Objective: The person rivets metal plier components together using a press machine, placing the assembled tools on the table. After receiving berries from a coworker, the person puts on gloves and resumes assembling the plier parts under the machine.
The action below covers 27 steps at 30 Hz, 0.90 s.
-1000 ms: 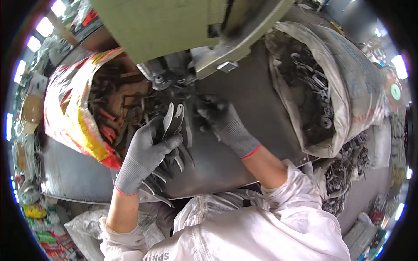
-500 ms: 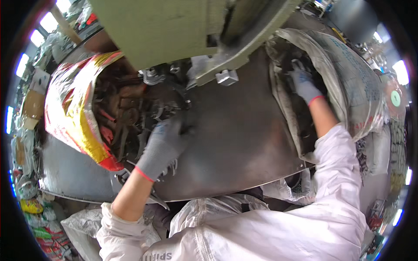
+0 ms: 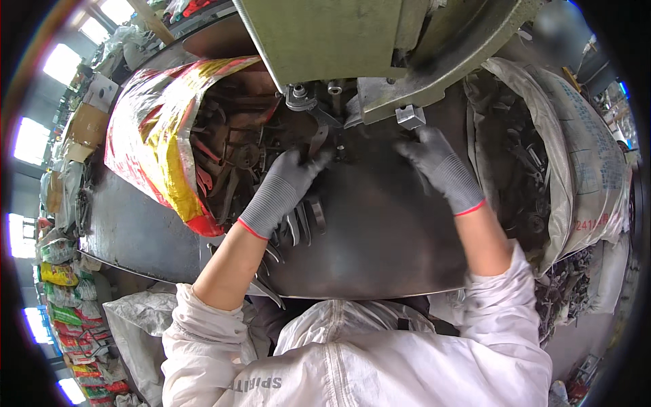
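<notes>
Both gloved hands are up at the top centre of the frame, right under the green press body (image 3: 339,34). The left hand (image 3: 281,193) lies over a fan of dark metal blanks (image 3: 302,220) on the steel work table (image 3: 380,237), fingers stretched flat and apart toward the tooling, fingertips at a curved piece (image 3: 319,139) standing just beneath the press head; whether that piece is pinched or only touched, I cannot tell. The right hand (image 3: 441,166) sits in the upper right-centre, just below the small square block (image 3: 410,115) on the press, fingers curled loosely downward and resting on the table, and nothing can be made out inside them. At upper left, the red and yellow sack (image 3: 149,136) gapes open, heaped with rusty dark parts (image 3: 234,152). On the right edge, the white woven sack (image 3: 576,156) holds another dark pile (image 3: 515,156). Judging by the look of it, the work is well short of finished: the left sack reads as nearly full, a handful of blanks waits under the left palm, more blades poke out past the table's near edge (image 3: 268,288), and the piece at the die looks mid-placement, not yet settled. The white-sleeved forearms frame it all from the bottom.
</notes>
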### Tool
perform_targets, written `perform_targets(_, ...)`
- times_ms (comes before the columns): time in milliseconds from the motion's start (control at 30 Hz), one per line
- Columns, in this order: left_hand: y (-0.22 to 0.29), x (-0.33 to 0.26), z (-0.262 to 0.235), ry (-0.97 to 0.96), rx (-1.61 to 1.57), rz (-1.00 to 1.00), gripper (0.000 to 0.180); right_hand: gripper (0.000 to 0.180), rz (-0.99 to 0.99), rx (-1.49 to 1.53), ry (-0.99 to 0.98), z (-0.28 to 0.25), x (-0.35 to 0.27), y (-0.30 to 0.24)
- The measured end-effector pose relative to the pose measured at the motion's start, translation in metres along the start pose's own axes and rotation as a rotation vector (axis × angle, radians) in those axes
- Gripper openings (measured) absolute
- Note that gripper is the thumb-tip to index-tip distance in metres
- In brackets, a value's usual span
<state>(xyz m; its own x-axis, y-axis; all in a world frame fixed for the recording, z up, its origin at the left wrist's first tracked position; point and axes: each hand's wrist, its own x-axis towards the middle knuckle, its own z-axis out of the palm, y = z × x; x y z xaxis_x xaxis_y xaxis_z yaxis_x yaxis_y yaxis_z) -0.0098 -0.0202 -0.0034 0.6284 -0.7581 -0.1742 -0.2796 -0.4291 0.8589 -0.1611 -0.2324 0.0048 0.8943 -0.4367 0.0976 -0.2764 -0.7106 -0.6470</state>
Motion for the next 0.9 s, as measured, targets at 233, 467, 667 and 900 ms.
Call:
perform_targets(233,0.011,-0.006,-0.002,-0.012,-0.165,0.049,0.048,0.031,0.396,1.011,0.12,0.026,-0.007,-0.049)
perform_targets(467,0.011,-0.001,-0.002,0.024,-0.107,-0.047,0.046,0.031,0.436,1.058,0.087,0.028,-0.003,-0.053)
perform_targets(667,0.012,0.003,-0.012,-0.037,0.076,0.131,0.042,0.03,0.18,1.004,0.047,0.041,0.0,-0.049)
perform_targets(900,0.007,0.01,-0.013,-0.13,0.086,0.039,0.037,0.03,0.186,0.883,0.049,0.039,-0.001,-0.063)
